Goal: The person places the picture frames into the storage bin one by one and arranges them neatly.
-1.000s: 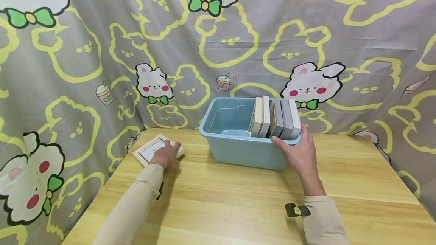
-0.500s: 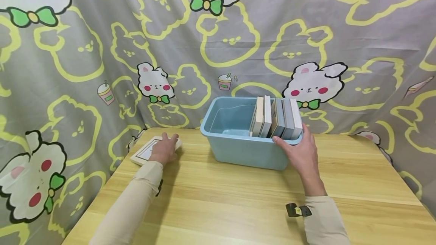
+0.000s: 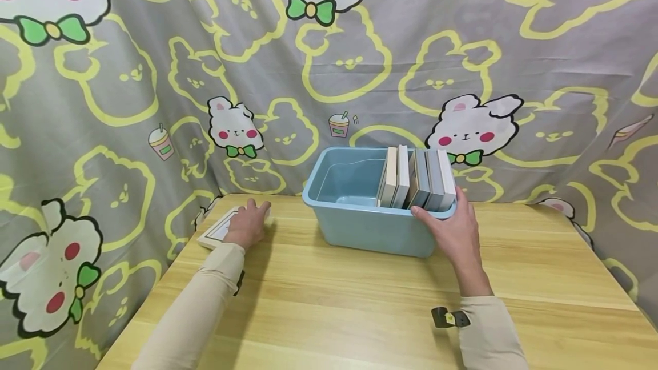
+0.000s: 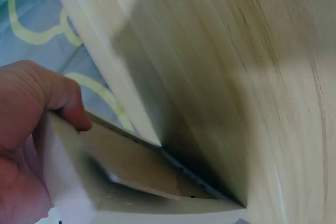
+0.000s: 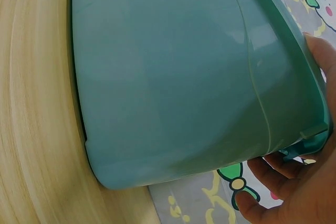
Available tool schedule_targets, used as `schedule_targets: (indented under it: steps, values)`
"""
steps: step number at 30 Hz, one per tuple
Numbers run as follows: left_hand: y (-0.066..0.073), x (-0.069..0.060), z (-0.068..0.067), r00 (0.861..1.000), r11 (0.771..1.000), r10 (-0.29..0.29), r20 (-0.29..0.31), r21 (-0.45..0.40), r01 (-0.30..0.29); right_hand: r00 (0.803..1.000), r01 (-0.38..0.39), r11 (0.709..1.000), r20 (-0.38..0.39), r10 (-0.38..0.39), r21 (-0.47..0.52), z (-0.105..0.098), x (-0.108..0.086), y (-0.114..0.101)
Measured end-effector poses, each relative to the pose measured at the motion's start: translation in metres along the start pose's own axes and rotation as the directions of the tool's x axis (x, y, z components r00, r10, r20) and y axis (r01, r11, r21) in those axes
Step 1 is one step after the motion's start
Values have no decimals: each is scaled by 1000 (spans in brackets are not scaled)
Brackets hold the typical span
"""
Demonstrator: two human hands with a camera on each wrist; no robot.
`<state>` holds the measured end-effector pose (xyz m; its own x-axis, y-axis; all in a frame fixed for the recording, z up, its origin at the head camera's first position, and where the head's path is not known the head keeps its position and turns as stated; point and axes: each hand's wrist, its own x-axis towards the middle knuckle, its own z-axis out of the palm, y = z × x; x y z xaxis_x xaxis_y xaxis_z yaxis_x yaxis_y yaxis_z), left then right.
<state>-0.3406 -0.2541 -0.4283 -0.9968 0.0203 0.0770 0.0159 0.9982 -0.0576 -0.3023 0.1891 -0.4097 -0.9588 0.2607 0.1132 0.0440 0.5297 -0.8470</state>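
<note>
A pale picture frame (image 3: 218, 232) lies at the table's left rear, partly covered by my left hand (image 3: 248, 225). In the left wrist view my left thumb or finger curls over the rim of the frame (image 4: 68, 167); its recessed back shows, raised at an angle above the wood. My right hand (image 3: 456, 233) grips the right front corner of a blue plastic bin (image 3: 372, 230), thumb on the rim. The right wrist view shows my other fingers curled beneath the lip of the bin (image 5: 168, 77). Several frame-like flat pieces (image 3: 433, 179) stand on edge inside its right half.
The wooden table (image 3: 329, 307) carries the bin near its back edge. Behind and at both sides hangs a grey patterned curtain (image 3: 277, 61). The left half of the bin shows its bare floor and inner walls.
The picture frame has shifted slightly left and tilted, its right side rising under my left hand. My left hand moved slightly up and left. My right hand and the bin stay put.
</note>
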Motion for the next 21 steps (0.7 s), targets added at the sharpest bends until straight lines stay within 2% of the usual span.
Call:
schedule_targets:
  steps: [5,13,17,21]
  values:
    - [-3,1,-1,995,998,37,-94,48,-33,1000,3,1000,1,-3,-3,0,-1,0]
    - [-9,3,-2,972,991,113,-205,99,-94,1000,0,1000,5,0,13,1,-1,0]
    - [-11,4,-4,961,984,148,-235,134,-119,1000,2,1000,4,-2,10,1,-1,0]
    - [-14,6,-6,961,982,152,-229,142,-122,1000,2,1000,6,-2,5,0,0,0]
